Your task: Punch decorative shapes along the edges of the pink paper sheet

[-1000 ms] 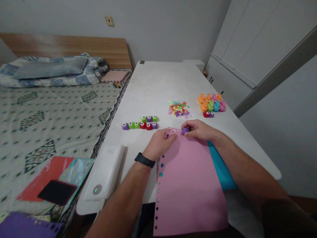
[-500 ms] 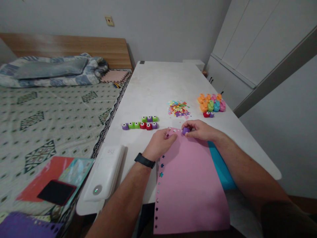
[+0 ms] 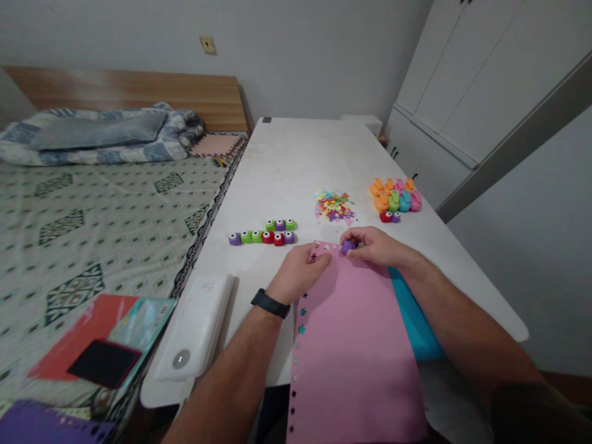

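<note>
A sheet of pink paper (image 3: 356,345) hangs over the near table edge, with small shapes punched along its left side and at the top left. My left hand (image 3: 303,271) pinches its top left corner, thumb on top. In my right hand (image 3: 374,245) is a purple craft punch (image 3: 348,246), set on the paper's top edge between thumb and fingers. Beyond the hands lies a pile of colourful paper cutouts (image 3: 335,206). Left of it stand two rows of small green, purple and red punches (image 3: 256,237).
Larger orange, green, blue and pink punches (image 3: 393,198) stand at the right, with a red and a purple small one before them. A white device (image 3: 197,327) lies at the table's left edge. Blue sheets (image 3: 416,320) lie under the pink paper. A phone (image 3: 104,362) rests on the bed.
The view has shifted slightly, so everything sits a little lower. Both hands keep their grip, and the punch stays at the paper's top edge.
</note>
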Motion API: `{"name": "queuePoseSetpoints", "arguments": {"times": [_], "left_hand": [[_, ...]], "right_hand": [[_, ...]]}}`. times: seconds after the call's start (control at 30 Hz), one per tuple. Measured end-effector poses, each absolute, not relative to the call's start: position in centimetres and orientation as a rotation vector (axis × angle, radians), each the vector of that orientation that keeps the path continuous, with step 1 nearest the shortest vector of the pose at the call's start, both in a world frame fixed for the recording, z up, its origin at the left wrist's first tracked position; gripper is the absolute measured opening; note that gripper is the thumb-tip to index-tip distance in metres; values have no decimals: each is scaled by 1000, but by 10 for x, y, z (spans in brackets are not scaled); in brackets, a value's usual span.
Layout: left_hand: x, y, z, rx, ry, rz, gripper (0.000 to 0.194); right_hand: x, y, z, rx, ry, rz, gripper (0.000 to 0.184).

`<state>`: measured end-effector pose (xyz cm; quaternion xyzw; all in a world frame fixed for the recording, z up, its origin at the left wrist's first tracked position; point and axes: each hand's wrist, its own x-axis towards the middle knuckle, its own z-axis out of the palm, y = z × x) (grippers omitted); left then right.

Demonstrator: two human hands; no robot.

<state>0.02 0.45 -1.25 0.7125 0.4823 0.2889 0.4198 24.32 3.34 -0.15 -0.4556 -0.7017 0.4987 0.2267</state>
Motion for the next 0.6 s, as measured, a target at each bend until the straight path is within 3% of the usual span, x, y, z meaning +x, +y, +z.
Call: {"name": "queuePoseSetpoints", "arguments": {"times": [0.3,0.6], "left_hand": [[2,5,-10,1607,1118,715,31],[10,3,2,1245,959,728,47]], "right_hand": [[243,32,-1,-1235,-1927,1378,27],[241,31,2,-1220,-1968,1344,28]]}}
